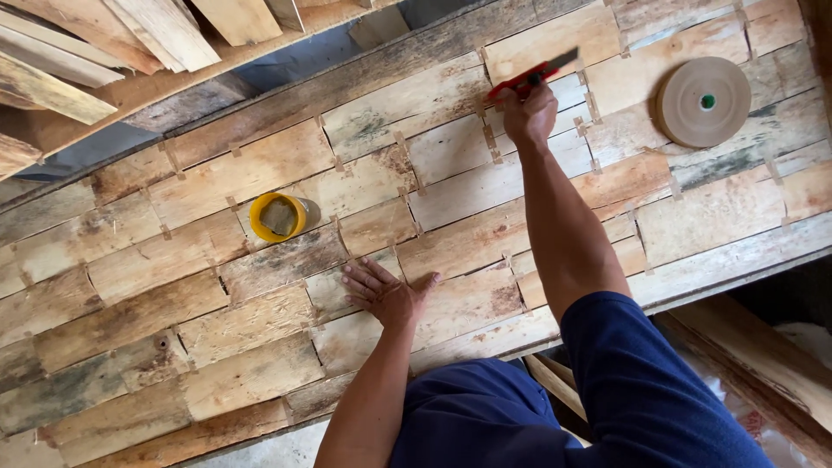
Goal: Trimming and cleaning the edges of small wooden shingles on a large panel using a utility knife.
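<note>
A wide sheet of thin wood veneer pieces, joined by small strips of brown paper tape, covers the work table. My left hand lies flat on the veneer near the front edge, fingers spread, holding nothing. My right hand reaches far across the sheet and grips a red-handled utility knife, whose dark blade points toward the far edge over a seam between pieces. Both sleeves are dark blue.
A yellow-rimmed cup with a dark sponge or cloth inside stands on the veneer left of my left hand. A large roll of brown paper tape lies flat at the far right. Wooden planks are stacked beyond the table's far edge.
</note>
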